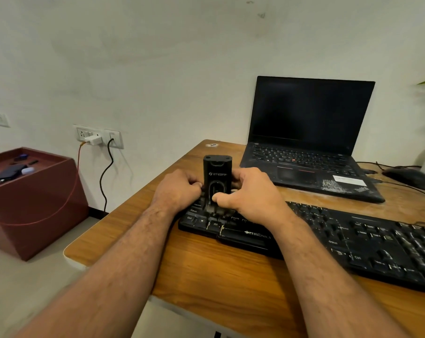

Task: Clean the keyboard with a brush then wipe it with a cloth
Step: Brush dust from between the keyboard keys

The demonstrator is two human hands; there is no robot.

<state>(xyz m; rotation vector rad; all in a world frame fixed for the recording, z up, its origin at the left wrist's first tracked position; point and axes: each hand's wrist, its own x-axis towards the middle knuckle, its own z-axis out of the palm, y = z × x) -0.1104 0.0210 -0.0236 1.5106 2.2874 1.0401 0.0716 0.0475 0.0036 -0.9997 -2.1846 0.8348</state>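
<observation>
Head view, table edge: the wooden table (231, 272) is showing its rounded left corner at lower left, with open floor lying beyond it.
Head view, room to move: bare wood is lying in front of the keyboard (352, 240); behind it an open laptop (306, 142) is standing near, and a mouse (410, 178) is sitting at far right.
Head view, left hand: the left hand (178, 189) is curling its fingers against the left side of the brush tool (217, 176), gripping it.
Head view, right hand: the right hand (251, 193) is wrapping the tool's right side, with the thumb pressing on its front face.
Head view, tool axis: the black tool is standing upright, long axis vertical, with its lower end sitting on the keys at the keyboard's left end, near Ctrl and Alt.
Head view, keyboard axis: the keyboard is running from the middle towards the lower right, close to the near table edge.
Head view, surroundings: a maroon cabinet (33, 203) is standing apart on the left, under a wall socket (98, 136) with a charger.
</observation>
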